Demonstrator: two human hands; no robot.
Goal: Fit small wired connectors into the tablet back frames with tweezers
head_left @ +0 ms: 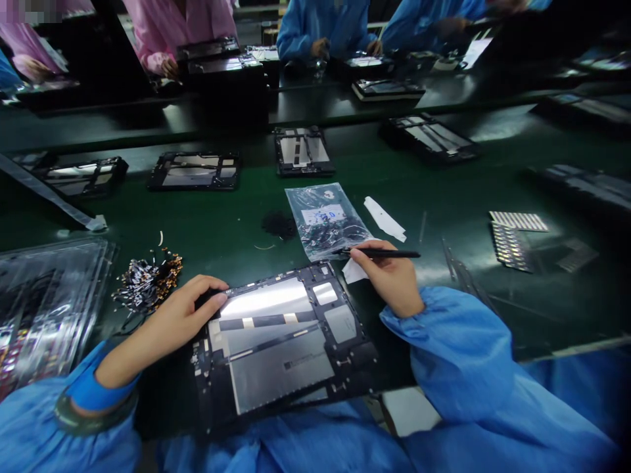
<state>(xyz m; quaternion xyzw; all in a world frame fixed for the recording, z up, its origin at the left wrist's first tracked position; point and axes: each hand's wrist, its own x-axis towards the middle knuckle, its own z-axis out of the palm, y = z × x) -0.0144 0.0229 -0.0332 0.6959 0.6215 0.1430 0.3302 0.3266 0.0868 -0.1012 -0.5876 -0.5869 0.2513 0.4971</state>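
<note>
1. Nearest the person, an opened tablet frame lies flat on the dark green surface, tilted a little, its silver panels and black border facing up, just in front of the blue sleeves.
2. The left hand rests on the frame's upper left corner, fingers bent and pressed together against the edge, with the thumb on top; whether it pinches a small part there cannot be told.
3. The right hand sits just beyond the frame's upper right corner, its fingers closed in a pinch on a thin black tool that lies nearly level, tip pointing left.
4. Just left of the left hand lies a heap of small cable parts; further left, a stack of clear trays.
5. Past the tool's tip lies a clear bag with a white label, and beside it a white paper strip.
6. To the right lie two gridded sheets.
7. Further back, more open frames lie in a row.
8. At the far edge, other people in pink and blue coats work with their own hands.
</note>
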